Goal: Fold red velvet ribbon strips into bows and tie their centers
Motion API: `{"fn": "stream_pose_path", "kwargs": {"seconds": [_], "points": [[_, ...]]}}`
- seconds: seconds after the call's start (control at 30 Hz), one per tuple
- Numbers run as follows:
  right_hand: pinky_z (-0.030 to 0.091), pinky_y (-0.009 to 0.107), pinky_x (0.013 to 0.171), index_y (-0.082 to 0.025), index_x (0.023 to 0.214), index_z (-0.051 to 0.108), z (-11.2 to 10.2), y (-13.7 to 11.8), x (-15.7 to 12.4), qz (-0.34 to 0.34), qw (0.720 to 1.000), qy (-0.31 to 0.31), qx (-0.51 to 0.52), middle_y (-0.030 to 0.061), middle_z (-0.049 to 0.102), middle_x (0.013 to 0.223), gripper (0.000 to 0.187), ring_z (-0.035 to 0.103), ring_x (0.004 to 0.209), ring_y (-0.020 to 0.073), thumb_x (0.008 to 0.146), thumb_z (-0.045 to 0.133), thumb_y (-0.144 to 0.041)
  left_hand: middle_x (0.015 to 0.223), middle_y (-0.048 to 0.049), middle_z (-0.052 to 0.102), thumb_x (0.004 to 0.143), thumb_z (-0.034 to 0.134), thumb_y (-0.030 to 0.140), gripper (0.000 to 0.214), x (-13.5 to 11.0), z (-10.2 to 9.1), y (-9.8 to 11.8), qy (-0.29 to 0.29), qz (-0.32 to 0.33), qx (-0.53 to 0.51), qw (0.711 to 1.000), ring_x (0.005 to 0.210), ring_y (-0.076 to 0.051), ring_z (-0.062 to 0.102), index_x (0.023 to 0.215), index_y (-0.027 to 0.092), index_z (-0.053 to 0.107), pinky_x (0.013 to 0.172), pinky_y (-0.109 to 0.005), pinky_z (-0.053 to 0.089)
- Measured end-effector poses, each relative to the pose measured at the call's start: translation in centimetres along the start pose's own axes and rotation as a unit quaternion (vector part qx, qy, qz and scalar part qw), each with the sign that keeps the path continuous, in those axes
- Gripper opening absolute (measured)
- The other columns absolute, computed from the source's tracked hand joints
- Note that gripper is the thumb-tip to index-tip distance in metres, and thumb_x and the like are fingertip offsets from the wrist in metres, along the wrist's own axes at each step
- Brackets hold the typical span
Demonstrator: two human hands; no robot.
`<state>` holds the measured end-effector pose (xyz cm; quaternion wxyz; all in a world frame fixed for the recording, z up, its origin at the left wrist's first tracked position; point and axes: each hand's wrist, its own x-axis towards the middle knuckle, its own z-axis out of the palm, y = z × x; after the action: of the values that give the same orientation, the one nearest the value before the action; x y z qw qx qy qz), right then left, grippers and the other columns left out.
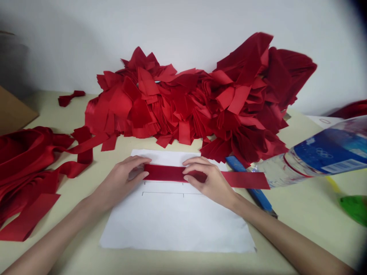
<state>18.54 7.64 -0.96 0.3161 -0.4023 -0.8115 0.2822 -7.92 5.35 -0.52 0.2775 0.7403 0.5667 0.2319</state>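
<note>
A strip of red ribbon lies flat across the top of a white paper sheet marked with thin drawn lines. My left hand pinches the strip's left end against the paper. My right hand presses its fingers down on the strip near the middle, and the free end runs off to the right past the paper's edge.
A big heap of cut red ribbon pieces fills the back of the table. Loose long red ribbon lies at the left. A blue tool, a tipped plastic water bottle and a green object lie to the right. A cardboard box sits far left.
</note>
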Motion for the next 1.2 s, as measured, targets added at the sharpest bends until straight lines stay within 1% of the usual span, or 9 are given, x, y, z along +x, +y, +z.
{"fn": "stream_pose_path", "kwargs": {"seconds": [0.1, 0.23, 0.37, 0.5, 0.6, 0.83, 1.03, 1.2], "points": [[0.042, 0.033, 0.086, -0.02, 0.08, 0.064, 0.0, 0.0, 0.0, -0.006, 1.0, -0.009, 0.0, 0.0023, 0.062, 0.09, 0.009, 0.055, 0.091, 0.0166, 0.076, 0.063, -0.012, 0.105, -0.0002, 0.061, 0.084, 0.054, 0.032, 0.021, 0.0, 0.2, 0.0, 0.011, -0.01, -0.031, 0.999, 0.085, -0.017, 0.057, 0.105, 0.028, 0.059, 0.076, -0.032, 0.047], [0.043, 0.033, 0.084, -0.02, 0.078, 0.063, 0.1, 0.2, -0.1, -0.002, 1.0, -0.004, -0.002, 0.0023, 0.062, 0.089, 0.01, 0.055, 0.09, 0.0164, 0.075, 0.064, -0.01, 0.099, 0.0003, 0.062, 0.084, 0.054, 0.03, 0.019, 0.0, 0.3, 0.1, 0.015, -0.01, -0.062, 0.998, 0.082, -0.016, 0.057, 0.102, 0.027, 0.06, 0.072, -0.03, 0.047], [0.042, 0.032, 0.085, -0.02, 0.08, 0.063, 0.1, 0.2, -0.1, 0.006, 1.0, -0.002, -0.005, 0.0023, 0.061, 0.091, 0.011, 0.055, 0.091, 0.0162, 0.075, 0.063, -0.01, 0.098, 0.0004, 0.062, 0.084, 0.055, 0.03, 0.019, 0.1, 0.4, 0.4, 0.02, -0.016, -0.062, 0.998, 0.078, -0.015, 0.057, 0.102, 0.027, 0.06, 0.069, -0.028, 0.048], [0.042, 0.031, 0.088, -0.02, 0.088, 0.062, 0.1, 0.1, 0.0, 0.01, 1.0, -0.004, -0.001, 0.002, 0.061, 0.094, 0.02, 0.055, 0.095, 0.0161, 0.074, 0.061, -0.006, 0.093, 0.0005, 0.061, 0.083, 0.056, 0.03, 0.02, 0.1, 0.7, 0.6, 0.037, -0.017, -0.06, 0.997, 0.08, -0.015, 0.057, 0.102, 0.026, 0.06, 0.071, -0.028, 0.048], [0.041, 0.031, 0.089, -0.021, 0.092, 0.06, 0.0, 0.0, -0.1, 0.012, 1.0, -0.006, -0.003, 0.0015, 0.061, 0.094, 0.024, 0.055, 0.095, 0.0159, 0.074, 0.059, -0.005, 0.089, 0.0005, 0.06, 0.083, 0.056, 0.029, 0.021, 0.1, 1.0, 0.6, 0.046, -0.015, -0.053, 0.997, 0.077, -0.014, 0.056, 0.103, 0.025, 0.059, 0.07, -0.027, 0.049], [0.04, 0.034, 0.091, -0.02, 0.091, 0.06, -0.1, 0.1, -0.2, 0.018, 1.0, -0.004, -0.012, 0.0022, 0.06, 0.094, 0.022, 0.055, 0.094, 0.0166, 0.074, 0.059, -0.005, 0.089, -0.0004, 0.057, 0.083, 0.055, 0.028, 0.02, 0.1, 1.3, 0.5, 0.051, -0.013, -0.061, 0.997, 0.076, -0.015, 0.054, 0.102, 0.025, 0.058, 0.07, -0.029, 0.049], [0.04, 0.036, 0.09, -0.022, 0.091, 0.061, -0.1, 0.0, -0.1, 0.007, 1.0, -0.004, -0.009, 0.0019, 0.06, 0.092, 0.024, 0.054, 0.093, 0.0176, 0.074, 0.057, -0.004, 0.09, -0.0015, 0.056, 0.083, 0.054, 0.028, 0.02, 0.1, 1.3, 0.4, 0.048, -0.002, -0.047, 0.998, 0.077, -0.016, 0.054, 0.102, 0.024, 0.058, 0.071, -0.031, 0.051], [0.041, 0.036, 0.087, -0.022, 0.082, 0.063, 0.0, 0.1, -0.1, 0.003, 1.0, 0.003, -0.014, 0.0023, 0.059, 0.087, 0.016, 0.055, 0.088, 0.0177, 0.076, 0.058, -0.007, 0.09, -0.0021, 0.057, 0.082, 0.054, 0.029, 0.02, 0.1, 1.2, 0.4, 0.051, 0.009, -0.039, 0.998, 0.077, -0.016, 0.055, 0.102, 0.024, 0.058, 0.07, -0.031, 0.051]]}}
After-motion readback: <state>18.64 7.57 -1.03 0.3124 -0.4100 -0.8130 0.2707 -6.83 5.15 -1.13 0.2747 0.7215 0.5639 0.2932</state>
